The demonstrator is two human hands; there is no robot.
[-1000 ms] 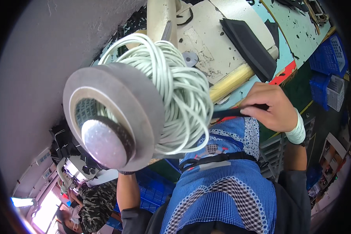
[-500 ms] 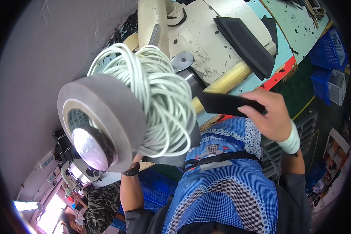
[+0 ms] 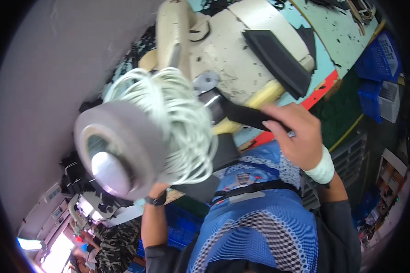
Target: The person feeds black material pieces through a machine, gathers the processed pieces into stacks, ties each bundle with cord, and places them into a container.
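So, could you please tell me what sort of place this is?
It is probably a workshop, perhaps for sewing. A cream-coloured machine with a thick arm is in front of the person, flat black pieces lie across its base, and blue plastic baskets stand on the right.

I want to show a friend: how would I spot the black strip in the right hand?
Find the cream machine bed, then the yellow bar along its near edge. Just below that bar, the right hand pinches the black strip. Unlike the dark pieces lying across the bed, it is held up in the hand.
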